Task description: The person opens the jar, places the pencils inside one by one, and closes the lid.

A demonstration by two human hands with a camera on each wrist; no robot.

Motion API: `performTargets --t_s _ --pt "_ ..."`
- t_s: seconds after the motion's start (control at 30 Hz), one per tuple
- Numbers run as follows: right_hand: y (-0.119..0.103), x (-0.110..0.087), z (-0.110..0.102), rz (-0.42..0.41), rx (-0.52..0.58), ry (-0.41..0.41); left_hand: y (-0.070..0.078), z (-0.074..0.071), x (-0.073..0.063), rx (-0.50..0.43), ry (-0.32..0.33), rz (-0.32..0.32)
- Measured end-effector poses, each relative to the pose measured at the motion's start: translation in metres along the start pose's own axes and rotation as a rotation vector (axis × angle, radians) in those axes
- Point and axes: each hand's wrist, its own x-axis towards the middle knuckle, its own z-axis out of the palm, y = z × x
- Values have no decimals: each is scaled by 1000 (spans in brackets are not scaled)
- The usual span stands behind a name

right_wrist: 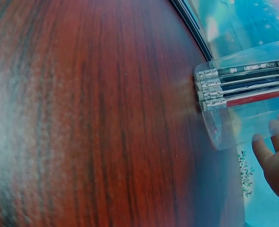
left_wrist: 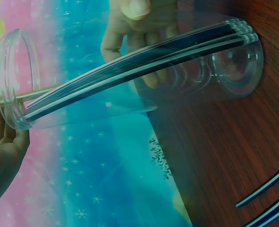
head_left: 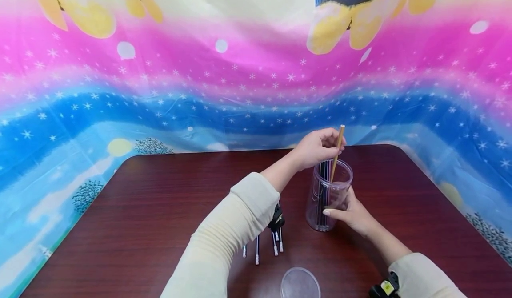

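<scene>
"While the left hand (head_left: 318, 148) pinches a yellow stick (head_left: 338, 143) near its upper end, what does the right hand (head_left: 355, 210) do?"

"Grips the clear jar (head_left: 310, 204), thumb on the near side, fingers round behind. Jar stands roughly upright on the counter (head_left: 100, 218), toward its far right corner. Stick: lower end inside the mouth, top above the rim."

"Jar contents?"

"Several dark pencils (head_left: 322, 200), eraser ends down, gathered on the left side. Loose pencils (head_left: 257, 251) lie on the counter left of the jar, partly hidden by the left sleeve (head_left: 224, 231). Toward the near edge, a clear disc (head_left: 300, 284), probably the lid."

"Step in hand?"

"Judged: filling the jar, one piece at a time. Stick's direction of travel cannot be told."

"Next move?"

"Would call for a steady jar, the stick lowered through the open right side of the mouth, then the pinch released. Loose pencils look like later work."
</scene>
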Motion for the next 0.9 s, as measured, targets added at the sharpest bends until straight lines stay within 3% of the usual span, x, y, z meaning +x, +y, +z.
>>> performTargets --t_s 0.13,0.43,0.67,0.9 --pt "1 0 1 -4 12 -3 12 0 -10 36 -2 -9" --pt "2 1 -1 -24 -1 -7 17 0 -15 122 3 -6" --pt "1 1 -1 -22 5 -21 -15 3 2 188 -33 53" --pt "4 2 -2 -15 -22 -13 -18 1 3 245 -50 71"
